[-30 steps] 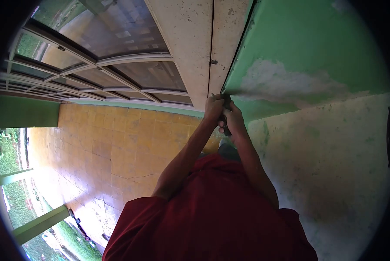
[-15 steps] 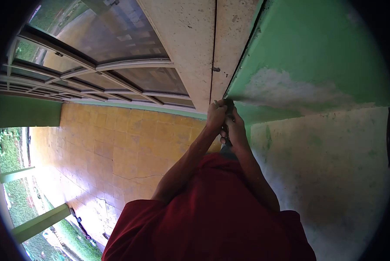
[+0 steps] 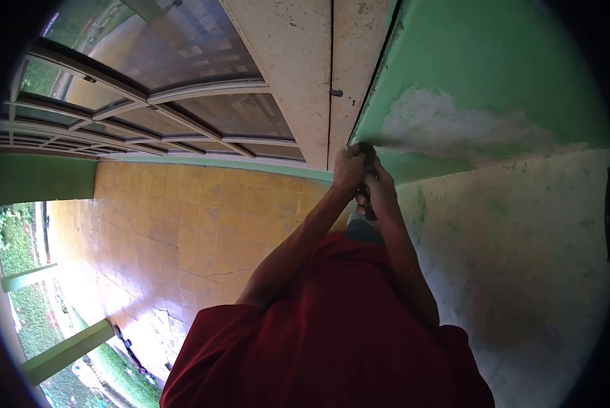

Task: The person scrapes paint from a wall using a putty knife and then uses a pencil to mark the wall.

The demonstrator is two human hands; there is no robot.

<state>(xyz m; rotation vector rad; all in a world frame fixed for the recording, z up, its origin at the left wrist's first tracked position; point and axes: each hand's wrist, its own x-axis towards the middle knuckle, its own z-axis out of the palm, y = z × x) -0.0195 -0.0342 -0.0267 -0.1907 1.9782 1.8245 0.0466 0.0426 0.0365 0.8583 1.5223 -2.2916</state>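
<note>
My left hand (image 3: pixel 347 168) is closed beside the bottom end of the pale door frame (image 3: pixel 349 81), close to the green wall (image 3: pixel 481 61). Right next to it, my right hand (image 3: pixel 379 187) has its fingers wrapped round a dark tool (image 3: pixel 366 151). The tool's dark head shows above both hands, near the corner where frame and wall meet; its exact shape is too dim to make out. Whatever my left hand grips is hidden between the two hands. A bare, whitish patch (image 3: pixel 430 122) marks the green wall to the right.
A window with several glass panes (image 3: pixel 196 54) fills the upper left. Yellow floor tiles (image 3: pixel 182 217) stretch out below it. Green posts (image 3: pixel 67 350) stand at the lower left before grass. A worn, pale surface (image 3: pixel 509 258) lies at the right.
Both hands have shifted slightly up and to the right in view, still together. The door frame and wall appear a little higher and further left.
</note>
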